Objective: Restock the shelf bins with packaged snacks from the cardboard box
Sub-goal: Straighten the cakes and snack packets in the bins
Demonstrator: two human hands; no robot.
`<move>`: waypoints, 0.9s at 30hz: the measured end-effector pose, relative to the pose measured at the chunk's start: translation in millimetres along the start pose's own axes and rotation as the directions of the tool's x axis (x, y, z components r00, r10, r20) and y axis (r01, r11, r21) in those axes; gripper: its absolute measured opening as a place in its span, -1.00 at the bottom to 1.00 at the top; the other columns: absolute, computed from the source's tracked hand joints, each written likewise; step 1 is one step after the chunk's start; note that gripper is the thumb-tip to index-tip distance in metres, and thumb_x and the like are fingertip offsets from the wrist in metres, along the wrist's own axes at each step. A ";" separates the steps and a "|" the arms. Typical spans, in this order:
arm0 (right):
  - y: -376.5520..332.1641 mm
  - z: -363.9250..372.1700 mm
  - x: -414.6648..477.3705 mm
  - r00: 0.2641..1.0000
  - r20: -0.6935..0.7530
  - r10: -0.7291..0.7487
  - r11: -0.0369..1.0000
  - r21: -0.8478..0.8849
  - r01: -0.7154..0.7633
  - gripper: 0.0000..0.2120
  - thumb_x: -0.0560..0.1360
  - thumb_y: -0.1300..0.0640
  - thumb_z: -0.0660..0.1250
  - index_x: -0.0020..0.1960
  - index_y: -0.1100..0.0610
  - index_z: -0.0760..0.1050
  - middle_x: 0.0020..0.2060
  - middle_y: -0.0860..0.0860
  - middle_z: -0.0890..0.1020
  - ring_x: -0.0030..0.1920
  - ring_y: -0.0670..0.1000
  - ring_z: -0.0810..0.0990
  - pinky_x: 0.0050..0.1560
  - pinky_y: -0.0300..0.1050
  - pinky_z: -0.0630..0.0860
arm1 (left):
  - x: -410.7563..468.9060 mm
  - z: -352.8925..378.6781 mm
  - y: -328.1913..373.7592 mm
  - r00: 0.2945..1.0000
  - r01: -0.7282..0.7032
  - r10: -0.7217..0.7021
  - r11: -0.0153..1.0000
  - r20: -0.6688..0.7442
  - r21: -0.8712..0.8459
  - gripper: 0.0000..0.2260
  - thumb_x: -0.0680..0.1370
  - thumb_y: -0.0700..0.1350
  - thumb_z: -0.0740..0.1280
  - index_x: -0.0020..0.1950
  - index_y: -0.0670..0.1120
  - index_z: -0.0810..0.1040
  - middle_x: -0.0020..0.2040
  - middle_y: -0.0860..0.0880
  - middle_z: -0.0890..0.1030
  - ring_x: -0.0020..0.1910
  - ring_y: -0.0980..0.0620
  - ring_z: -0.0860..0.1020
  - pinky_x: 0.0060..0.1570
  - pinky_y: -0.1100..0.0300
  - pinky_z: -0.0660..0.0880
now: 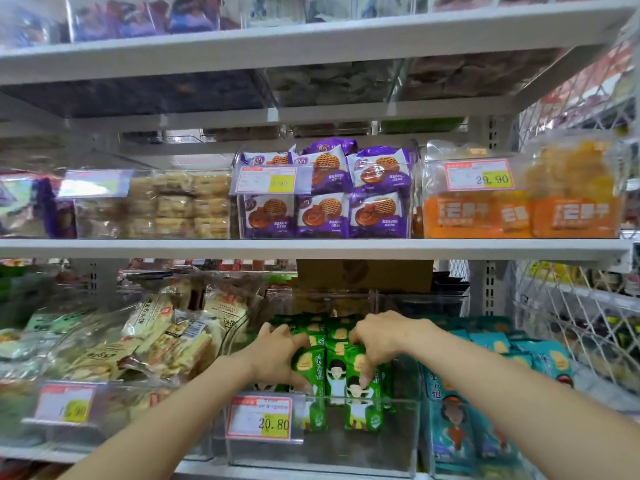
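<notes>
While both bare arms reach in from the bottom of the frame, the left hand (277, 358) and the right hand (377, 341) meet over the clear plastic bin (322, 441) at lower centre. Standing upright in that bin are the green snack packets printed with a cartoon face (360, 403), and the hands sit right on top of them, a little apart from each other. The left hand presses its fingers against the left side of the front packets, thumb down near the bin's front rim. The right hand curls down over the packets from above, fingertips pinching the top of 1 of them. A red-bordered price tag reading 20.80 (261, 417) hangs on the bin's front wall, just below the left hand.

Right of the hands lie teal snack packets (485, 393) in the neighbouring bin. Left of them is a heap of pale, clear-wrapped biscuit packs (166, 341). A brown cardboard box (363, 275) sits behind the green packets, just under the white shelf board (311, 247). Above that board, at frame centre, purple cookie packets (325, 199) fill another clear bin.
</notes>
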State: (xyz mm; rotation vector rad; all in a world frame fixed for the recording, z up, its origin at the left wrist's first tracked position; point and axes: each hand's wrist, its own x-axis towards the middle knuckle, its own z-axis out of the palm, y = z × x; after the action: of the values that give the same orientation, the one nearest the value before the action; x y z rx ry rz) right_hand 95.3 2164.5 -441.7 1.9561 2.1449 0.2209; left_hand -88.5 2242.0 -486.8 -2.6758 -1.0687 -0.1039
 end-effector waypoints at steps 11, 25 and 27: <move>-7.9 8.7 23.4 0.996 -0.090 -0.019 0.933 0.355 0.050 -0.35 0.31 -0.08 0.53 0.31 0.14 0.43 0.21 0.09 0.48 0.12 0.06 0.43 0.02 -0.16 0.36 | 2.4 -2.7 -2.7 0.999 -0.054 0.054 0.999 -0.010 -0.004 -0.39 0.43 0.18 0.37 0.39 0.02 0.26 0.33 -0.05 0.42 0.30 -0.07 0.33 0.23 0.02 0.24; -16.2 18.1 12.8 0.992 -0.116 -0.049 0.999 -0.015 0.048 -0.14 0.28 -0.25 0.47 0.42 0.08 0.21 0.28 0.09 0.41 0.26 0.15 0.41 0.22 0.06 0.36 | -2.4 -2.3 -2.9 0.999 0.023 -0.019 0.992 0.037 -0.122 -0.30 0.40 0.12 0.44 0.43 -0.04 0.21 0.27 -0.09 0.31 0.27 -0.07 0.29 0.25 0.05 0.28; -16.8 17.8 14.3 0.990 -0.130 -0.050 0.998 -0.037 0.046 -0.13 0.27 -0.27 0.46 0.40 0.08 0.20 0.27 0.10 0.43 0.26 0.15 0.41 0.22 0.06 0.34 | -2.3 -0.9 -3.1 0.999 0.023 -0.019 0.993 0.036 -0.118 -0.30 0.40 0.13 0.43 0.43 -0.02 0.21 0.27 -0.10 0.31 0.28 -0.08 0.29 0.26 0.04 0.27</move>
State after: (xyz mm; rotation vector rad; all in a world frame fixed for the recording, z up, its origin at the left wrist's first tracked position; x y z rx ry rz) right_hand 82.8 2176.3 -464.2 1.9183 2.2504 0.3844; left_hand -92.3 2242.4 -485.7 -2.7816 -1.1345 -0.1293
